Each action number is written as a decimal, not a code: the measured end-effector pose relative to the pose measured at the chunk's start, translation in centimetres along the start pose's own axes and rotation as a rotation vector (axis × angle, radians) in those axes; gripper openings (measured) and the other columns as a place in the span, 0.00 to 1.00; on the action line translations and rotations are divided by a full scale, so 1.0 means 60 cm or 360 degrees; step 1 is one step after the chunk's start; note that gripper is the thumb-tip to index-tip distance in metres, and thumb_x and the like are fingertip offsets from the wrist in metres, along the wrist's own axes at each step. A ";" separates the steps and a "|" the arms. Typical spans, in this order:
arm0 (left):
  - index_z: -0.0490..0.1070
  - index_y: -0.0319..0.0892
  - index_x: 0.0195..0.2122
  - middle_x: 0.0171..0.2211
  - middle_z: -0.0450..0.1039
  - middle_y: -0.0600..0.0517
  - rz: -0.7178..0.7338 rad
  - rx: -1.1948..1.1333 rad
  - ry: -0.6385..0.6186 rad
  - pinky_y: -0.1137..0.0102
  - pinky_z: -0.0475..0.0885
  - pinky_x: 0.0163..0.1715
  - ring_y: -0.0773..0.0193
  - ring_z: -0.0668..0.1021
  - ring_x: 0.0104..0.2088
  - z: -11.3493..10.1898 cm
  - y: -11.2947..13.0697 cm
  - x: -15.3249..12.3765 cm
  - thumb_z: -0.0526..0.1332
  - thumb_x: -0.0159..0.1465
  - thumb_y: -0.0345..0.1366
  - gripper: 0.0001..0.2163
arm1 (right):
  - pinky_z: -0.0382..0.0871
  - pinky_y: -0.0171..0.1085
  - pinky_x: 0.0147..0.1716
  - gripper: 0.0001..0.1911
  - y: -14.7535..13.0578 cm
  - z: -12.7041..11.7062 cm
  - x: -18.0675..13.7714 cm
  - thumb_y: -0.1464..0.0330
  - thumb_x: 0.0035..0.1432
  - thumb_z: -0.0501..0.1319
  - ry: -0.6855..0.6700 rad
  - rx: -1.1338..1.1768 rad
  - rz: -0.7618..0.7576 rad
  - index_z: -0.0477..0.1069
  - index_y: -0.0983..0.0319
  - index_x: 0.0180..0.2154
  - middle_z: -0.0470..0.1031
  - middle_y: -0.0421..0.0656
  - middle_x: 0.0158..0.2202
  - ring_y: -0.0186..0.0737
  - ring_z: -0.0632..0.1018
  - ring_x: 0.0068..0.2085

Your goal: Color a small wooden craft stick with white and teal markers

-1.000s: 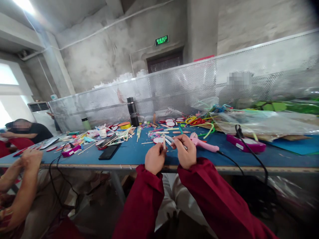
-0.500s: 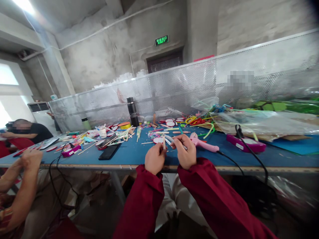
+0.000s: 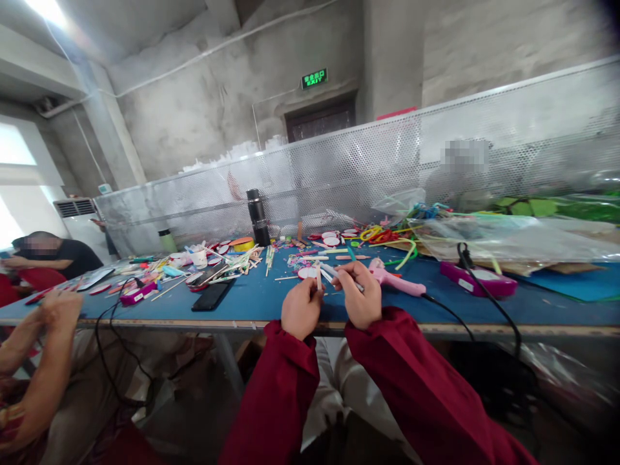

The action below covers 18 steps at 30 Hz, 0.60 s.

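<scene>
1. One blue counter (image 3: 264, 303) is showing bare surface between phone (image 3: 213, 295) and left hand (image 3: 301, 309), reaching the front edge.
2. One black flask (image 3: 258, 219) is standing upright farther back.
3. Two purple boxes (image 3: 478, 280) are lying well apart, either side of the hands.
4. One pink glue gun (image 3: 402, 282) is resting just beside the right hand (image 3: 363, 298).
5. Right fingers are gripping one pale pen-like tool (image 3: 330, 270).
6. Left fingers are pinching one upright pale stick (image 3: 319, 277) above the counter.

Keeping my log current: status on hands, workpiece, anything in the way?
Left hand pinching pale strip. Right hand gripping slim pen-like tool. Pink glue gun beside right hand.
</scene>
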<state>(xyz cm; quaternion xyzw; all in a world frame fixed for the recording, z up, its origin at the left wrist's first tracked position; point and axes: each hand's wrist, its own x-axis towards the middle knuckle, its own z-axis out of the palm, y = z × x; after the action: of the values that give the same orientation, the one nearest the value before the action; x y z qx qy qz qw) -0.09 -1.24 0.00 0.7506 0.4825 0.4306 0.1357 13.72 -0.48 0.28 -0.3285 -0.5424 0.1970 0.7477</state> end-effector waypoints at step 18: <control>0.71 0.46 0.41 0.32 0.77 0.54 -0.0006 0.0044 -0.0017 0.71 0.67 0.37 0.63 0.77 0.35 -0.002 0.003 -0.002 0.56 0.68 0.33 0.06 | 0.69 0.38 0.27 0.06 0.003 -0.001 -0.001 0.63 0.60 0.59 0.0011 0.0016 -0.0034 0.71 0.58 0.32 0.74 0.38 0.24 0.38 0.75 0.25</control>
<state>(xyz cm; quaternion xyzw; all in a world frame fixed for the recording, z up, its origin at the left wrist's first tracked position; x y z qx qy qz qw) -0.09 -1.45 0.13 0.7538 0.4891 0.4196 0.1288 13.78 -0.41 0.13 -0.3197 -0.5423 0.1906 0.7532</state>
